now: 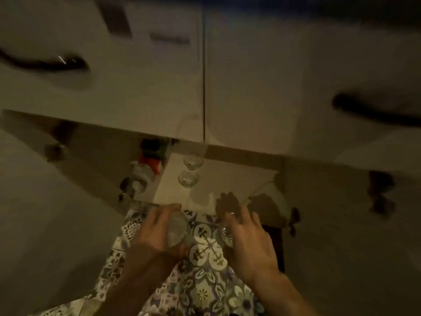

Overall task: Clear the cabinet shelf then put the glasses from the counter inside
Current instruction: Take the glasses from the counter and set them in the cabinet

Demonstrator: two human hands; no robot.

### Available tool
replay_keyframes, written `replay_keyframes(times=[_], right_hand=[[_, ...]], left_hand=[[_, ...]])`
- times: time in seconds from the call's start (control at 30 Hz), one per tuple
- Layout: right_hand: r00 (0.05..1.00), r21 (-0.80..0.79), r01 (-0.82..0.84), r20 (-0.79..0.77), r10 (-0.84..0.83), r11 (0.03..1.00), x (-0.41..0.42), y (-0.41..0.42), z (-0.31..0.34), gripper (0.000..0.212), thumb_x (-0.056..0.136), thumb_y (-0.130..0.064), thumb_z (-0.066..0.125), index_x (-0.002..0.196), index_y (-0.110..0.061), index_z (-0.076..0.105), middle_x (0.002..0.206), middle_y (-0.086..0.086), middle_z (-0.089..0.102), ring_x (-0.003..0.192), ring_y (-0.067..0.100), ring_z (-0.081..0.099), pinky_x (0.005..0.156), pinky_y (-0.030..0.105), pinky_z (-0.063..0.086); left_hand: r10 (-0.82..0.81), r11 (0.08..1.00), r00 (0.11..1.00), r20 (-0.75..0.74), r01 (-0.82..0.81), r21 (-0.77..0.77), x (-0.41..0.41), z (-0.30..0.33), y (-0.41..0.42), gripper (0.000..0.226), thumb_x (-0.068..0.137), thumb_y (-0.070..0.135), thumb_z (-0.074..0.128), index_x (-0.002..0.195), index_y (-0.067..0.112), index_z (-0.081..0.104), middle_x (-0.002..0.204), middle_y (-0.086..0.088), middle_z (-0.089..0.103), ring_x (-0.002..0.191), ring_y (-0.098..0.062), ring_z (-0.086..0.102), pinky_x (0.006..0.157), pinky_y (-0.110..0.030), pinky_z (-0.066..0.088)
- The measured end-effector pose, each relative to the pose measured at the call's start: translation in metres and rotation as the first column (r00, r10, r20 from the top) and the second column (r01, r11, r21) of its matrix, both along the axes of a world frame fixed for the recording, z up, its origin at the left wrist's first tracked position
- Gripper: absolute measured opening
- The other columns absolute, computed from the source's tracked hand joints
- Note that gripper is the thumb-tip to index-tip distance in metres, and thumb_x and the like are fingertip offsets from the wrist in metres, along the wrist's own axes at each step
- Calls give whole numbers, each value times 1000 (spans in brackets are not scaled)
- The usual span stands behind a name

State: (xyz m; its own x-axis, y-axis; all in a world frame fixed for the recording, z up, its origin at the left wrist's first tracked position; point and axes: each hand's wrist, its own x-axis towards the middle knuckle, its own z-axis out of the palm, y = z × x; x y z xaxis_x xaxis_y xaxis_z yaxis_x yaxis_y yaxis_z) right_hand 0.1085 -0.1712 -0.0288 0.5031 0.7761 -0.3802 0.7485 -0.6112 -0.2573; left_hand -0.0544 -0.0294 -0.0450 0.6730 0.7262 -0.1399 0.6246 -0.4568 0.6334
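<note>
The left hand (157,226) curled round a clear, smooth drinking glass (177,229); the right hand (248,238) gripped another clear glass (226,231) at three o'clock from it, over patterned floral tiles (205,247). Two clear round glasses (188,179) stood at twelve o'clock on the pale counter (227,179). No writing was legible

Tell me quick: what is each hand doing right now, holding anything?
Left hand: closed around a clear glass.
Right hand: fingers curled on a second glass, mostly hidden; it looks held, but blur leaves the grip uncertain.
</note>
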Motion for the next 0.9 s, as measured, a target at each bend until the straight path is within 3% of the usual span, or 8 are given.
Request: replay_keyframes(times=[0.1, 0.23, 0.33, 0.5, 0.63, 0.77, 0.9], right_hand=[[999, 47, 41, 17, -42, 998, 8, 15, -73, 76, 86, -23, 74, 144, -35, 28, 148, 6, 32, 132, 32, 35, 87, 40, 54], [995, 105, 103, -15, -102, 989, 20, 43, -177, 65, 85, -30, 72, 139, -39, 36, 142, 0, 47, 113, 30, 56, 77, 39, 51], [994, 185, 110, 0, -112, 977, 29, 68, -238, 75, 82, -26, 72, 143, -37, 29, 144, -4, 35, 119, 24, 46, 83, 38, 52], [987, 242, 145, 38, -158, 959, 58, 113, -327, 70, 82, -20, 72, 141, -27, 36, 138, -3, 40, 127, 26, 42, 90, 41, 53], [980, 290, 148, 89, -180, 946, 87, 135, -371, 82, 82, -19, 75, 149, -30, 31, 147, -4, 39, 131, 24, 41, 93, 39, 54], [986, 315, 100, 97, -137, 944, 115, 149, -391, 81, 87, -27, 70, 153, -34, 24, 152, -5, 31, 131, 21, 39, 98, 38, 50], [974, 436, 210, -13, -228, 875, 130, 159, -396, 62, 98, -32, 60, 153, -37, 31, 142, -12, 40, 97, -6, 45, 91, 19, 44]], left_hand=[[-14, 998, 999, -52, 17, 66, 36, -69, 27, 82, 58, 30, 84, 127, 40, 41, 126, 10, 42, 96, -13, 53, 80, -28, 45], [-89, 989, 995, -42, 93, 119, 83, -174, 67, 83, 58, 25, 84, 128, 36, 43, 123, 2, 46, 96, -26, 60, 79, -36, 52], [-209, 968, 977, -51, 214, 130, 117, -233, 101, 90, 57, 25, 89, 134, 33, 43, 132, 1, 43, 106, -26, 59, 84, -33, 50], [-350, 918, 936, -43, 352, 183, 190, -311, 160, 92, 57, 29, 91, 134, 39, 42, 132, 4, 43, 110, -24, 57, 86, -36, 51], [-455, 873, 891, 7, 444, 201, 249, -343, 196, 89, 58, 30, 90, 135, 35, 46, 126, 2, 46, 109, -19, 56, 89, -40, 53], [-473, 846, 880, -41, 467, 257, 291, -364, 217, 91, 60, 36, 91, 138, 35, 43, 130, 0, 46, 110, -21, 57, 90, -42, 53], [-505, 821, 860, -70, 503, 269, 316, -381, 227, 93, 59, 40, 89, 139, 36, 41, 132, -2, 47, 112, -23, 57, 89, -40, 53]])
